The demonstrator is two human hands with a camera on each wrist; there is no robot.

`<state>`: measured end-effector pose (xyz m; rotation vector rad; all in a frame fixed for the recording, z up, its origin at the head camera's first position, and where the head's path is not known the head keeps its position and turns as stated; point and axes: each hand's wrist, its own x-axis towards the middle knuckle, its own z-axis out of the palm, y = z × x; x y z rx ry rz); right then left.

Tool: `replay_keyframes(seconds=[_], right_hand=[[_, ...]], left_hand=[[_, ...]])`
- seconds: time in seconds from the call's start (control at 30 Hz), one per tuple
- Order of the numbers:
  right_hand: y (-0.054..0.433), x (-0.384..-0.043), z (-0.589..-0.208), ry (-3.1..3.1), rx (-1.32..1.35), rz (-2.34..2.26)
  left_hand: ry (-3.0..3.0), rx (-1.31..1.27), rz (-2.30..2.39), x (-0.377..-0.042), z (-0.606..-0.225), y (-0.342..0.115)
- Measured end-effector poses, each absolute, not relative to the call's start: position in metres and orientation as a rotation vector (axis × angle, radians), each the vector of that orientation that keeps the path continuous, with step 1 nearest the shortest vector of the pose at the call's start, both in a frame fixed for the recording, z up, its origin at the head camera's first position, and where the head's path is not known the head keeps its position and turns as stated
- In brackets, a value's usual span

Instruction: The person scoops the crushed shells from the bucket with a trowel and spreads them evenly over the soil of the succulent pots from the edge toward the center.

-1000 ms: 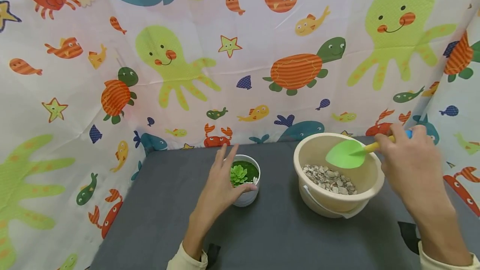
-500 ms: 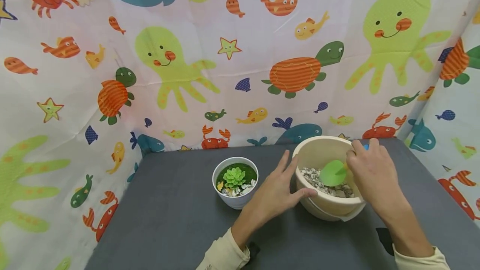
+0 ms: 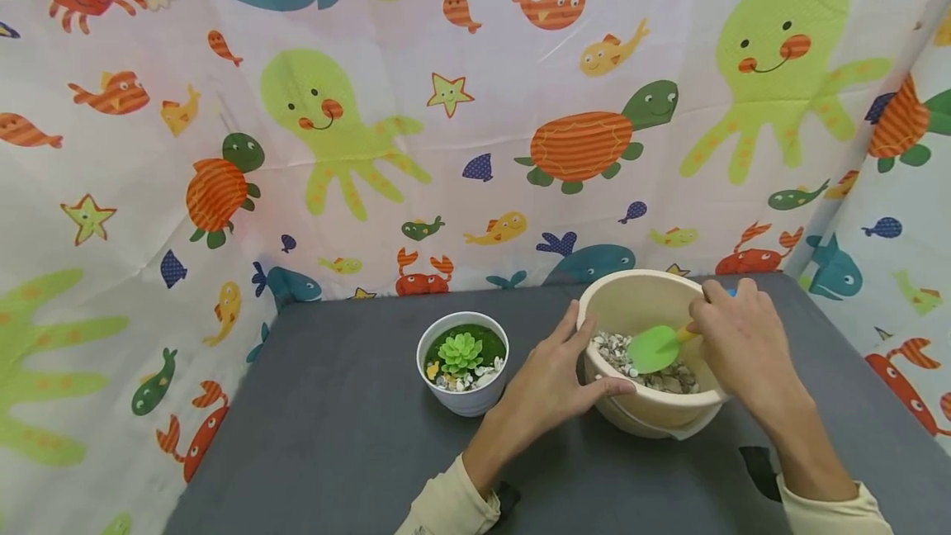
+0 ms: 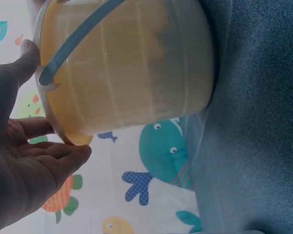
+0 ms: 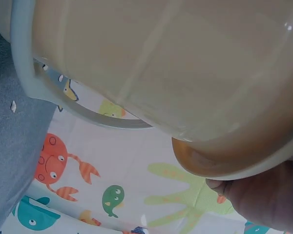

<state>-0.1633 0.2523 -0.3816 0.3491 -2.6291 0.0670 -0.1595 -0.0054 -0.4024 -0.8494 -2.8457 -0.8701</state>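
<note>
My right hand (image 3: 746, 349) grips a toy shovel (image 3: 654, 349) with a green blade, a yellow shaft and a blue end. The blade is inside the cream bucket (image 3: 646, 286), at the small stones (image 3: 674, 380) in its bottom. My left hand (image 3: 546, 378) holds the bucket's rim at the left front. In the left wrist view the thumb and fingers of that hand (image 4: 27, 165) lie along the rim, and the bucket (image 4: 132, 68) stands on the grey surface. The right wrist view has part of the right hand (image 5: 268, 195) by the rim; the shovel is hidden there.
Left of the bucket, behind the left forearm, stands a white pot (image 3: 468, 403) with a green succulent (image 3: 461, 352) and pebbles. A curtain (image 3: 490, 40) printed with sea animals hangs behind the grey table (image 3: 334, 436). The bucket's handle (image 5: 112, 121) hangs down its side.
The right hand brought the shovel left and down into the bucket, its blade now at the stones. My left hand went from the potted plant rightward to the bucket's rim.
</note>
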Motion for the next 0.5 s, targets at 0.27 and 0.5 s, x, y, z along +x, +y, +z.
replay_keyframes(seconds=[0.27, 0.5], right_hand=[[0.2519, -0.1631, -0.3834, -2.645, 0.321, 0.159], [0.2518, -0.1616, -0.3833, -2.676, 0.296, 0.283]], left_hand=[[-2.829, -0.853, -0.858, -0.1583, -0.4039, -0.0068], [-2.822, -0.862, -0.861, -0.159, -0.4041, -0.0069]])
